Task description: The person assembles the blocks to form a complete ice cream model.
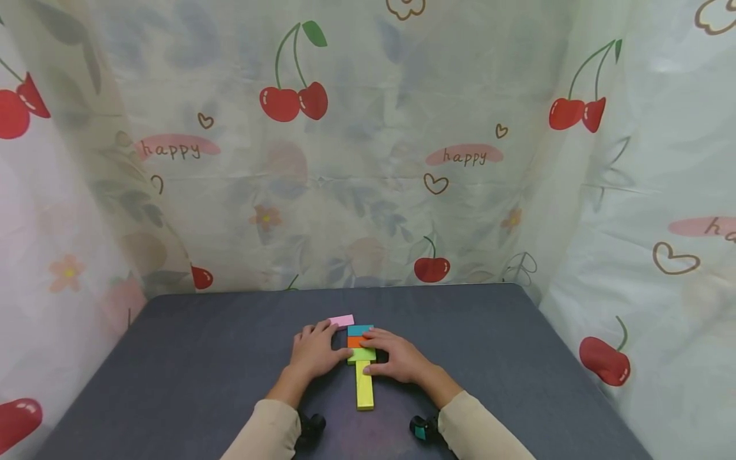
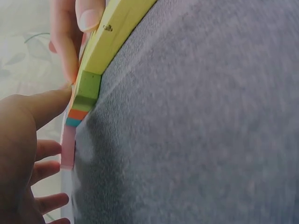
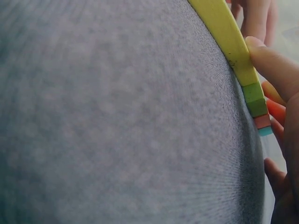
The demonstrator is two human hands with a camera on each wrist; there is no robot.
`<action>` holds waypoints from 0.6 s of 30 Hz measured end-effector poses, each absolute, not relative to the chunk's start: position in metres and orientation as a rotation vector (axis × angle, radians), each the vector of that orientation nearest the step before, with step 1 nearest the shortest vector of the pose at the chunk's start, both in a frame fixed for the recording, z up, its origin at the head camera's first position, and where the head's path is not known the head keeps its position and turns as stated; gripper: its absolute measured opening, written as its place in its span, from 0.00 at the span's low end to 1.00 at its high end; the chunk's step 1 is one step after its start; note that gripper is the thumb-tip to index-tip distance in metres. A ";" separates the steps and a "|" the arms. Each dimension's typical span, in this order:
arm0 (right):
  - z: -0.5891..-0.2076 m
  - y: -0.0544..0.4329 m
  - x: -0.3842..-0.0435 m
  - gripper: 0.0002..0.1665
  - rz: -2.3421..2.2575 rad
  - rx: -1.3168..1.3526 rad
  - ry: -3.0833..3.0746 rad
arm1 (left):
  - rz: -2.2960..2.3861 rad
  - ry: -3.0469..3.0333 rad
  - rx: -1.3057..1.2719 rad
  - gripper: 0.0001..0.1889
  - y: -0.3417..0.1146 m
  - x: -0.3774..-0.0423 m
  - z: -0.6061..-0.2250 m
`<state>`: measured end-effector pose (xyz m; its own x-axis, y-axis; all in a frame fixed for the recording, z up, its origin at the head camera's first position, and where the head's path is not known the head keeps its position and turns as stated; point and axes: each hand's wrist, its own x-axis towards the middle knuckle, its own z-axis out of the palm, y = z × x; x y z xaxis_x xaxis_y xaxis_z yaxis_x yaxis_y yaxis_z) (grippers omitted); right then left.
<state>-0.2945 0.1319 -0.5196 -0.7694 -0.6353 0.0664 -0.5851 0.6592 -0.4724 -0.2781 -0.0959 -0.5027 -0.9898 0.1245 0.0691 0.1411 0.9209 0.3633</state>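
Note:
Blue, orange and green blocks lie flat against each other in a stack-like row. A long yellow block extends from the green one toward me. My left hand is at the row's left, its thumb tip touching the green block and its other fingers spread near a pink block. From the right, my right hand rests its thumb on the yellow block, its fingertips over the right side of the orange and green blocks. Those fingers partly hide the blocks' right edges.
The blocks lie on a dark grey cloth-covered table. A white curtain printed with cherries and flowers hangs behind it and along both sides. Black wrist-worn devices sit beneath the wrists.

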 end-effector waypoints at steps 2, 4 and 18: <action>-0.520 0.132 -0.295 0.41 -0.742 -1.029 2.760 | -0.584 -3.032 -0.227 0.39 -0.094 -0.279 -0.503; -0.520 0.133 -0.295 0.41 -0.747 -1.037 2.756 | -0.584 -3.033 -0.240 0.39 -0.093 -0.279 -0.504; -0.519 0.134 -0.294 0.40 -0.738 -1.061 2.758 | -0.567 -3.092 -0.314 0.38 -0.086 -0.286 -0.498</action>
